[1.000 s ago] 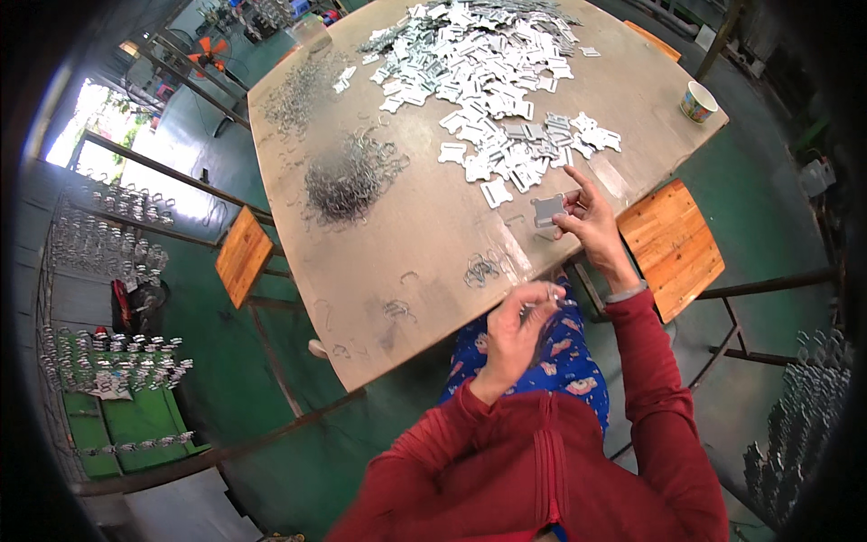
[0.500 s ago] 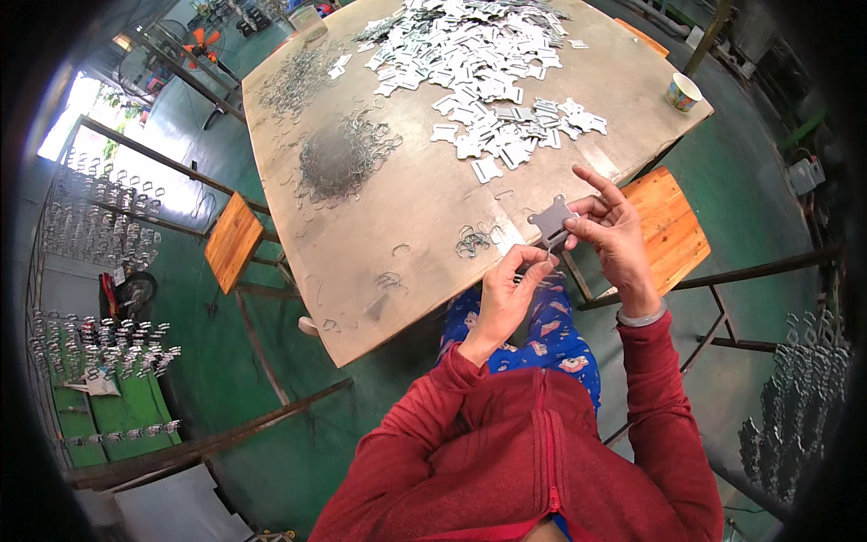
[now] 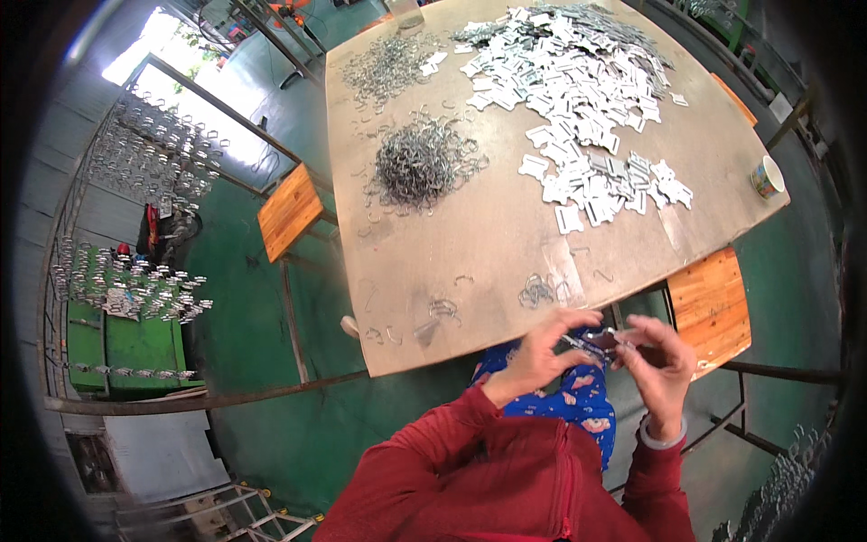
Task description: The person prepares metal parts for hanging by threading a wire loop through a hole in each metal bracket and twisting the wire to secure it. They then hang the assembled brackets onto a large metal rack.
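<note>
In front of the table's near edge, my right hand [image 3: 661,363] pinches a small flat metal plate [image 3: 600,341] with notched corners, seen tilted and partly covered by the fingers. My left hand [image 3: 538,354] closes from the other side, thumb and fingers on thin shiny metal beside the plate, which looks like a bent wire hook. Blur and the fingers hide how the two pieces meet. Several loose wire hooks [image 3: 536,291] lie on the table just beyond my left hand. Farther off are a dark heap of hooks [image 3: 417,165] and a large pile of matching plates [image 3: 578,113].
The brown table [image 3: 506,248] has a paper cup [image 3: 768,177] at its right corner and a clear container [image 3: 405,13] at the far edge. Wooden stools stand at the left [image 3: 289,213] and right [image 3: 713,307]. Metal racks hung with parts [image 3: 135,285] are at the left.
The view has turned, so the table sits farther right. My hands have come together at the plate, which has tipped from facing up to nearly edge-on. My right fingers have curled in.
</note>
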A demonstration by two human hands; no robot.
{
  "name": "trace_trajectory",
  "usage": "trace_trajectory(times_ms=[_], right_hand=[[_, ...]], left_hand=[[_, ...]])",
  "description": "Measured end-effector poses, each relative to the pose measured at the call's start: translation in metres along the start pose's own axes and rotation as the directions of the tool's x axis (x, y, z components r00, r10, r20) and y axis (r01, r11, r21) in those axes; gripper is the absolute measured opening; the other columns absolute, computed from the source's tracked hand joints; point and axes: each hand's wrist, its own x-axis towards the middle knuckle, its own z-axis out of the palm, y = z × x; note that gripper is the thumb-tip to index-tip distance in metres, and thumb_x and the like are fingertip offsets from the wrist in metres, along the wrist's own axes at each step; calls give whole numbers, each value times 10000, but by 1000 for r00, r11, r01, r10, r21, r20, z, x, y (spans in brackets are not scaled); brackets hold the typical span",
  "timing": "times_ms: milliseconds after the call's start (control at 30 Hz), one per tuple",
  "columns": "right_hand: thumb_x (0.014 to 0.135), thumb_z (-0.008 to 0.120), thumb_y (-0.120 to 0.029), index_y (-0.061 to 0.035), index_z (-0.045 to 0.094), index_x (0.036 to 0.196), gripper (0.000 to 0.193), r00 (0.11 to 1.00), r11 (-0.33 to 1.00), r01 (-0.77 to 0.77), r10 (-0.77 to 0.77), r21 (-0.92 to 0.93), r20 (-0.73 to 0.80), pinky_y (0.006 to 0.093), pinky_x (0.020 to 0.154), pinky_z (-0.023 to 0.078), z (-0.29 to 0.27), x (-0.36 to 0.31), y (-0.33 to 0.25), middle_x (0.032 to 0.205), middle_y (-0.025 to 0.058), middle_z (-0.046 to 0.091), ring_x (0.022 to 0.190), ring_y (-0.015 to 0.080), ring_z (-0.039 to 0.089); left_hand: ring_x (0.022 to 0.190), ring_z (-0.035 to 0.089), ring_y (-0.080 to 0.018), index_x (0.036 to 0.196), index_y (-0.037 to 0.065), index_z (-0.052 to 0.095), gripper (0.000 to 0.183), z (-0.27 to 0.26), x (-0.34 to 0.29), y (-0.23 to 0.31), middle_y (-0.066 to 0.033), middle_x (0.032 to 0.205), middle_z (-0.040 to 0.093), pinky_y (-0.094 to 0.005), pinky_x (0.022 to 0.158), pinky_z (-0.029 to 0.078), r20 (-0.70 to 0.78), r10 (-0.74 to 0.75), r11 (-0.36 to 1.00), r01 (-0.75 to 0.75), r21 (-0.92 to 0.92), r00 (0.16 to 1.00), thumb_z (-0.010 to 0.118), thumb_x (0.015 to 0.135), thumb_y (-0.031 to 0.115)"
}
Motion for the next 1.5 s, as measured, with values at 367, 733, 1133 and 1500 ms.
trace_trajectory(times_ms=[367, 733, 1133, 1500], right_hand=[[700, 621, 147, 61, 623, 931, 246, 997, 998, -48, 50, 47, -50, 216, 593, 504, -9, 13, 11, 814, 84, 618, 691, 125, 614], [747, 627, 74, 22, 630, 910, 171, 997, 998, 0, -4, -60, -75, 202, 637, 466, -3, -15, 11, 767, 25, 598, 666, 86, 567], [773, 617, 75, 60, 630, 942, 171, 984, 981, -65, 93, 182, -151, 212, 594, 500, 4, -23, 32, 838, 82, 649, 661, 109, 605], [770, 612, 90, 56, 635, 910, 147, 980, 970, -26, 72, 240, -186, 221, 605, 503, 10, -40, 33, 830, 80, 638, 675, 115, 606]], left_hand=[[927, 541, -285, 865, 36, 620, 107, -197, 174, -128, -126, 926, 586, -352, 799, 457, -119, 176, 265, 70, 962, 977, 560, 787, 79], [943, 510, -273, 922, 11, 528, 180, -162, 99, -132, -131, 910, 523, -380, 777, 455, 158, 93, 5, -160, 987, 983, 506, 746, 37], [912, 518, -69, 981, 13, 597, 171, 3, 20, 46, -8, 944, 606, -232, 848, 401, 152, -320, 826, 354, -439, 935, 577, 891, 158], [887, 502, -77, 1027, 31, 567, 234, 30, -1, 33, -11, 962, 575, -234, 835, 393, -37, -352, 868, 311, -388, 935, 519, 930, 238]])
